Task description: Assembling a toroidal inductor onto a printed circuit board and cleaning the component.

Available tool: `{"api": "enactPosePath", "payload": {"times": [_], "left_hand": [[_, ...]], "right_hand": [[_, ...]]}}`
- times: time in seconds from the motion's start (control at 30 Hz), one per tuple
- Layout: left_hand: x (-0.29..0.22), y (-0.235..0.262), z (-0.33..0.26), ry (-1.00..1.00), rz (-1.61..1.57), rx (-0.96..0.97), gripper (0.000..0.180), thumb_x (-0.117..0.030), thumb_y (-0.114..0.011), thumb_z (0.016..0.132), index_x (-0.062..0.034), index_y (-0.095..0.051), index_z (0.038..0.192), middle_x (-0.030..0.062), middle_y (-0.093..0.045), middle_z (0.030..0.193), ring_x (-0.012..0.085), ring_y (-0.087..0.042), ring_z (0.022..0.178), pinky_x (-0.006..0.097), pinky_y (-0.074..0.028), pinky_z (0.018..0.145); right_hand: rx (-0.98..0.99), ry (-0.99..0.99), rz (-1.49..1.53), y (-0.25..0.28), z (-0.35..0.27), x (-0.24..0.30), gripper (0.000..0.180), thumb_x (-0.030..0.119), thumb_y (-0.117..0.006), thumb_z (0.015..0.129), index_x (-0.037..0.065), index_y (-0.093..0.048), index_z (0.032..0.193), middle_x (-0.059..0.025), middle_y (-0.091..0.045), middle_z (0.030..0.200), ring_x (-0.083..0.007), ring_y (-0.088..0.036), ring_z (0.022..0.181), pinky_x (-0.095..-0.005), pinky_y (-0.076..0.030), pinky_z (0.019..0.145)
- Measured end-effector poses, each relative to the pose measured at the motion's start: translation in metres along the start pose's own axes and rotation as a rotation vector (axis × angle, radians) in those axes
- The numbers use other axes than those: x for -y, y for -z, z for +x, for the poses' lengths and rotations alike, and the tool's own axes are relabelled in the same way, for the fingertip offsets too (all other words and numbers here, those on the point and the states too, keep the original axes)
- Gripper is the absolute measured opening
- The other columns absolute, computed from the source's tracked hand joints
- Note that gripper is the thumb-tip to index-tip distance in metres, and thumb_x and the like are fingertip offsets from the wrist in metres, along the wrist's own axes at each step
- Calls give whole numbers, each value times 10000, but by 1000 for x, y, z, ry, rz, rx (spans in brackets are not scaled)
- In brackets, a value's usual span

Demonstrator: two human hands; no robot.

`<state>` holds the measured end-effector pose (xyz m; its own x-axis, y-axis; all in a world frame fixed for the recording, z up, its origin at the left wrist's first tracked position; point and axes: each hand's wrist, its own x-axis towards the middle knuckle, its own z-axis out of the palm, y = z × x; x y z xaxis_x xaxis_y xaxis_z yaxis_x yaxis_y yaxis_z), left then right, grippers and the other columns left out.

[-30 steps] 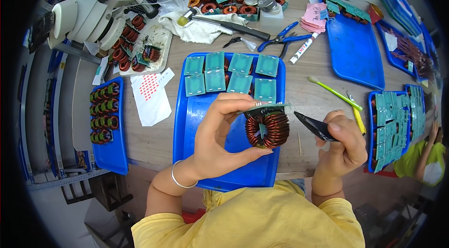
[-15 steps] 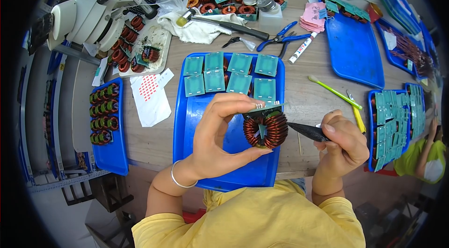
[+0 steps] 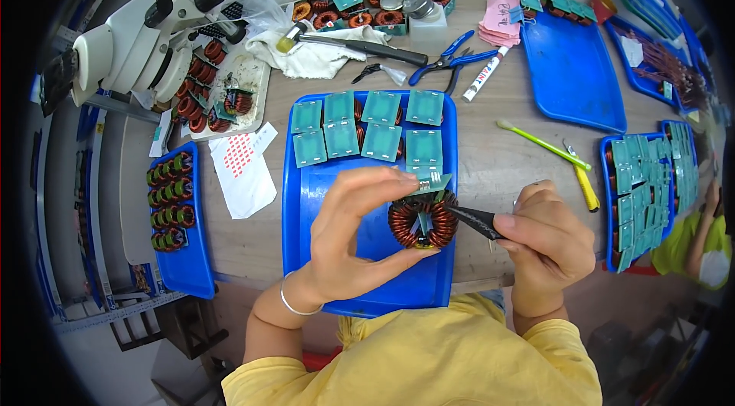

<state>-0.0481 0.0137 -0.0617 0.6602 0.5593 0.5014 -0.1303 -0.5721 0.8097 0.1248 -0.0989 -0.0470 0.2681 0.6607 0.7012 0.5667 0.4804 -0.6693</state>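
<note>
My left hand (image 3: 356,234) pinches a copper-wound ring coil (image 3: 422,222) with a small green board on top, held above a blue tray (image 3: 321,199). My right hand (image 3: 545,241) grips black tweezers (image 3: 471,220) whose tip touches the coil's right side. Several green-topped coils (image 3: 367,127) lie in rows at the far end of that tray.
A white microscope (image 3: 134,39) stands far left. Another blue tray (image 3: 180,230) at the left holds green-taped coils. Blue pliers (image 3: 452,58), a marker (image 3: 484,78), a brush (image 3: 352,45) on a white cloth, a green toothbrush (image 3: 543,144) and more blue trays (image 3: 574,69) lie around. A person in green (image 3: 697,245) sits at right.
The coil and my left hand have shifted slightly left and down. The tweezers have closed in from the right until the tip meets the coil.
</note>
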Motion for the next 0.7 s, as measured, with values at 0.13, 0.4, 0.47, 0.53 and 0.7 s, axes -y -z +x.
{"api": "enactPosePath", "payload": {"times": [0.13,0.4,0.47,0.53,0.7], "left_hand": [[-1,1,2,-8,38,16,606,-57,-817,550,18,-551,1089,142,-551,1062,261,-535,988,352,-446,863],[-1,2,2,-41,91,25,605,-71,-818,544,13,-562,1086,139,-554,1051,265,-540,974,399,-428,906],[-1,2,2,-45,87,23,594,-73,-817,547,14,-567,1079,136,-555,1048,264,-539,972,403,-428,907],[-2,1,3,-41,85,20,590,-75,-817,549,14,-569,1077,136,-556,1047,263,-539,971,403,-427,908],[-1,2,3,-36,84,24,586,-78,-817,551,15,-572,1075,134,-560,1042,260,-538,968,404,-426,910]], "right_hand": [[6,7,-34,-1,2,-1,313,-10,-746,595,14,-679,900,-47,-548,665,-170,-505,558,-287,-395,540],[25,30,-57,-3,2,-3,306,-12,-738,597,7,-676,896,-47,-549,659,-163,-506,555,-277,-389,532],[25,37,-49,-3,2,-4,302,-10,-736,601,9,-677,896,-49,-550,660,-164,-506,556,-279,-390,533],[28,38,-55,-3,2,-4,297,-8,-735,604,10,-677,894,-49,-551,661,-164,-507,557,-279,-391,534],[30,30,-66,-3,2,-4,284,-3,-733,611,13,-676,888,-52,-554,664,-167,-506,557,-281,-393,539]]}}
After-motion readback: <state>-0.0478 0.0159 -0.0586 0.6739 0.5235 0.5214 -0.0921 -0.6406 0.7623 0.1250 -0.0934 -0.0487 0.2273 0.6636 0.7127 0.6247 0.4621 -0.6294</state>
